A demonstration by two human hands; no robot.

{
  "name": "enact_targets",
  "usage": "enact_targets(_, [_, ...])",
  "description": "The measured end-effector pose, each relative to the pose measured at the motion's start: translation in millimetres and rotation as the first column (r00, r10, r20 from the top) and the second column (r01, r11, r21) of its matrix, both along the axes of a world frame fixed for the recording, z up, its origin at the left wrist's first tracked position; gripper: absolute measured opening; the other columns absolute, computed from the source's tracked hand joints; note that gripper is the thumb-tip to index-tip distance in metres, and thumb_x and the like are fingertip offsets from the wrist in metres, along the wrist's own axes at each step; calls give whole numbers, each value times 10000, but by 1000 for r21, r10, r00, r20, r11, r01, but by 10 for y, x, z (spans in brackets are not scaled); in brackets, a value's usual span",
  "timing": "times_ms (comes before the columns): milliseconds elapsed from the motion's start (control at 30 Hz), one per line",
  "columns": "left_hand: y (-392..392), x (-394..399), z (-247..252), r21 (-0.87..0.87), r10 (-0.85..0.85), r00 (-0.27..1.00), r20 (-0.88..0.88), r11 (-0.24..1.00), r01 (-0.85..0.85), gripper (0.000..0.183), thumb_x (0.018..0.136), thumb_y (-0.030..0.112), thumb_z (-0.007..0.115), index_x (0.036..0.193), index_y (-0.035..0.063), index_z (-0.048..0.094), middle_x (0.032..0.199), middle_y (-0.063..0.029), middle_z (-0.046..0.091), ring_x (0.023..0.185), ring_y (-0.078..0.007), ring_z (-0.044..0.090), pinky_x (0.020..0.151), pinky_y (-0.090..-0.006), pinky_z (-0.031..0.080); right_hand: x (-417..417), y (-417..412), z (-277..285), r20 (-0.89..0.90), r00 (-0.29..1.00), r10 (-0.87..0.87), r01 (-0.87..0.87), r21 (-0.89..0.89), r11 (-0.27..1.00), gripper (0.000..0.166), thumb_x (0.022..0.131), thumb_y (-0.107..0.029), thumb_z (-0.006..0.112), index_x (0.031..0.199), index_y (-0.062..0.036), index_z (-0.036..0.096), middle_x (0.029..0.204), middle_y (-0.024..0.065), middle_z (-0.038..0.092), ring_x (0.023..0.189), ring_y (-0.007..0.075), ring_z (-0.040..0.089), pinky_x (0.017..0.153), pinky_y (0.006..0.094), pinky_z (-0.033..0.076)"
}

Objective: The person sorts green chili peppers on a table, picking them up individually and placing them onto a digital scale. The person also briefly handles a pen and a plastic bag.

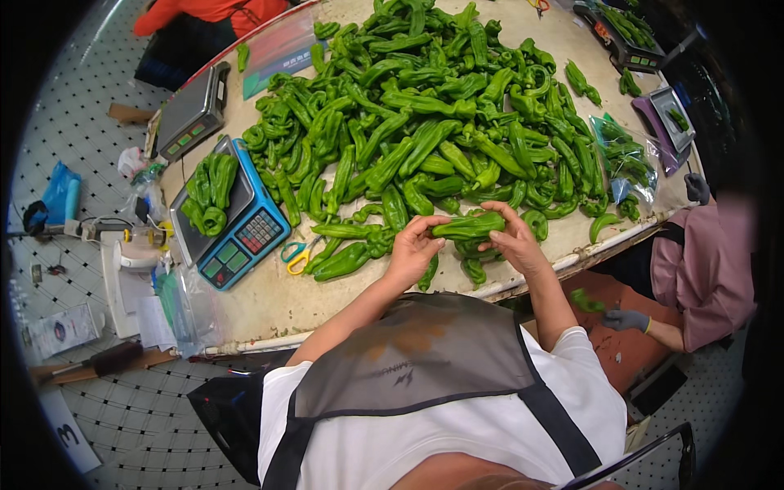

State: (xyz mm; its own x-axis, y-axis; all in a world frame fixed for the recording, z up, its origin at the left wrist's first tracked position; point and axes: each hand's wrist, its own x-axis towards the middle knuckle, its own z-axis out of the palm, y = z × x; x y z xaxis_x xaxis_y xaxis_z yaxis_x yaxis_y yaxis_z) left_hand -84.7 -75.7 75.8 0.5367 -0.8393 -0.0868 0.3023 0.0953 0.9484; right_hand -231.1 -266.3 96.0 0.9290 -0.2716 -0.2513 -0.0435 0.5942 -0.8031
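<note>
Between my two hands, a green pepper (pixel 468 226) is held level above the near edge of the table. The fingers of my left hand (pixel 416 248) pinch its left end, and my right hand (pixel 517 242) grips the right end with thumb and fingers. Beyond them spreads a large heap of long green peppers (pixel 422 104). Several peppers lie just left of my left hand, beside scissors (pixel 297 256) with teal and yellow handles. Further left, a bunch of peppers (pixel 211 193) rests on the pan of a blue digital scale (pixel 248 245).
A grey scale (pixel 195 116) stands behind the blue one. Plastic bags (pixel 193 306) lie at the table's left corner. On the right are a bag of peppers (pixel 625 156), more scales and a gloved co-worker (pixel 701 275) by the table edge. Another person in red (pixel 214 18) is across the table.
</note>
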Motion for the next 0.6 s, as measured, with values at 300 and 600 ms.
enact_targets(300, [-20,7,173,36,21,994,-105,999,-17,647,817,-138,630,1392,45,393,1261,-110,531,1152,-173,547,974,-306,471,9,54,-153,79,996,-51,70,-260,963,539,795,12,701,1285,-24,480,1268,98,558,1166,182,541,1026,327,432])
enact_targets(600, [-59,-25,71,11,56,995,-82,998,-55,614,791,-141,661,1347,21,459,1230,-91,549,1129,-163,551,957,-301,473,56,66,-150,102,987,-124,150,-305,940,551,714,118,653,1221,-27,497,1264,95,557,1161,183,538,1029,321,422])
